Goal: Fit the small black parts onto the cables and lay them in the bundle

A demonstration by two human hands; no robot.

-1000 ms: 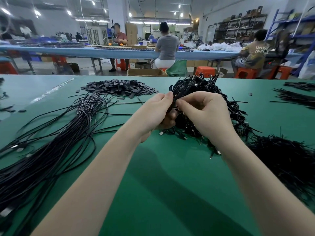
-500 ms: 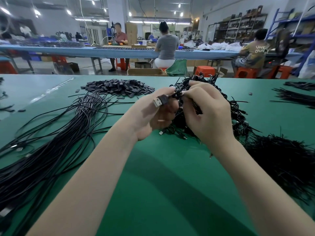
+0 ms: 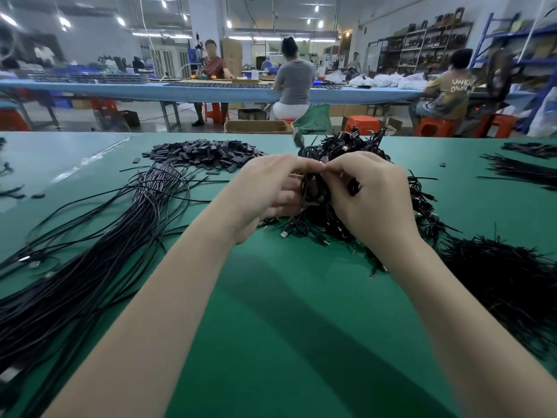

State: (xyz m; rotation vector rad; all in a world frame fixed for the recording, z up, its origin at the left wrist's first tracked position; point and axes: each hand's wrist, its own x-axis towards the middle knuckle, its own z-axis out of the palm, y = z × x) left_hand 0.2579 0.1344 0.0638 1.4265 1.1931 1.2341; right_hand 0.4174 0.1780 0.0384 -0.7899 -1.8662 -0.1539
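Green table (image 3: pixel 286 342) filled the view. Long straight cable bundle (image 3: pixel 75 282) ran along the left side. Tangled cable pile (image 3: pixel 422 212) sat centre-right, another dark heap (image 3: pixel 506 291) nearer on the right. Heap of small black parts (image 3: pixel 205 153) lay at the far side, just left of the tangle. Left hand (image 3: pixel 265 194) and right hand (image 3: pixel 370 200) were together above the tangle, fingertips touching, both pinching a cable (image 3: pixel 310 188) between them. Right hand also held a small black part (image 3: pixel 353 187) against its fingers. Loose USB plug (image 3: pixel 285 233) lay on the table under the hands.
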